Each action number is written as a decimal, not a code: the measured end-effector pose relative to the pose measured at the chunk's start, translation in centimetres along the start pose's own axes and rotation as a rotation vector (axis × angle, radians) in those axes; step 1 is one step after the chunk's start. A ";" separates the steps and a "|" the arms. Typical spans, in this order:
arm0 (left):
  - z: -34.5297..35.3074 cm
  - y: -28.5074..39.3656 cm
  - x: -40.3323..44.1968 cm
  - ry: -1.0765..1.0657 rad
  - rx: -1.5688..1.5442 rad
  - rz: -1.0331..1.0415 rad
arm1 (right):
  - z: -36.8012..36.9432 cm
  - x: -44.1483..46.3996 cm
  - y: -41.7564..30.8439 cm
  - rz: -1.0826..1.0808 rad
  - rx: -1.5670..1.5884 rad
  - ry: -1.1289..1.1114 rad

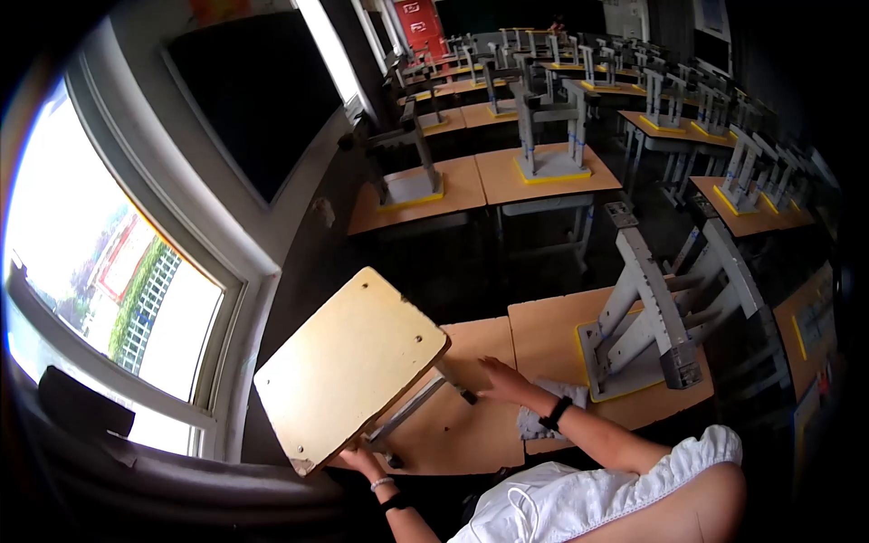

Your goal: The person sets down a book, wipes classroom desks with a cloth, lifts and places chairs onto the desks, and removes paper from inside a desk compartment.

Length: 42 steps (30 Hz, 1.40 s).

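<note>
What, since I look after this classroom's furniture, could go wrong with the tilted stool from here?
The stool might tip: the left hand is at its lower edge, while the right hand is open, seemingly off it. Swung sideways, it could perhaps knock the window frame or the neighbouring upturned stool.

Here at seven o'clock, the left hand (358,459) grips the stool (353,366), some fingers lost behind the seat, which masks most of the legs too! At five, the right forearm (593,430) covers part of a grey cloth (534,424). Twelve o'clock: white marks on the red panel (424,34), illegible! And at one, a distant person (557,24), far too small to make out.
</note>
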<state>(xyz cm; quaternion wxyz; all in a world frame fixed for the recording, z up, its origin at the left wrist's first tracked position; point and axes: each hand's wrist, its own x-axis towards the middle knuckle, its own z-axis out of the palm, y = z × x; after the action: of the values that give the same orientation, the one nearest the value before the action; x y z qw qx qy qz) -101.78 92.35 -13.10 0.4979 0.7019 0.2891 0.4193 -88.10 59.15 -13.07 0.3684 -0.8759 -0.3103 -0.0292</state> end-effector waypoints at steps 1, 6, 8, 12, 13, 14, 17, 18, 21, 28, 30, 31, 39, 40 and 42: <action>0.0 -0.5 -0.1 -0.034 0.037 -0.085 | 0.8 1.8 -0.6 -0.013 0.081 0.011; -1.2 -7.7 1.0 -0.153 0.077 -0.079 | 3.6 8.0 -3.2 0.195 0.351 -0.164; -0.9 -10.0 1.4 -0.133 -0.093 0.005 | 6.0 8.9 -1.7 0.114 0.352 -0.194; -1.6 -13.9 2.1 -0.239 0.103 0.095 | 9.5 10.3 1.4 0.046 0.093 -0.024; -1.6 -12.1 1.6 -0.244 0.148 0.163 | 9.2 10.3 1.5 -0.016 0.088 -0.037; -2.2 -10.3 1.8 -0.263 0.100 0.084 | 7.9 9.9 0.7 0.025 0.103 -0.099; -3.4 -2.2 2.1 -0.383 -0.043 -0.183 | 2.3 9.1 -3.9 0.130 0.153 -0.267; -3.2 -0.5 2.4 -0.342 -0.061 -0.145 | 1.0 9.0 -5.0 0.162 0.182 -0.325; -4.8 -0.4 4.6 -0.571 -0.164 -0.221 | 2.2 9.0 -4.7 0.261 0.174 -0.296; -3.7 -1.5 7.2 -0.761 0.203 -0.709 | 4.5 8.7 -3.4 0.469 0.565 -0.345; -3.3 -2.6 6.9 -0.817 0.385 -0.737 | 4.8 7.7 -2.7 0.519 0.568 -0.354; -3.4 -3.1 6.7 -0.850 0.361 -0.786 | 5.1 7.1 -2.4 0.534 0.579 -0.359; -3.5 -4.0 6.0 -0.967 0.223 -0.926 | 5.2 6.6 -1.0 0.629 0.530 -0.411; -3.4 -2.7 6.1 -0.999 0.234 -0.925 | 5.4 6.7 -1.1 0.630 0.508 -0.409; -3.7 -2.9 6.1 -1.063 0.345 -0.832 | 5.6 7.0 -0.6 0.639 0.510 -0.413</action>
<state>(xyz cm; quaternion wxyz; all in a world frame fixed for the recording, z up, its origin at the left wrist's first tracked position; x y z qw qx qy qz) -102.07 100.03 -13.41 0.5725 0.7119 0.3136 -0.2590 -83.79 66.84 -14.74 0.4932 -0.7965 -0.0887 0.3384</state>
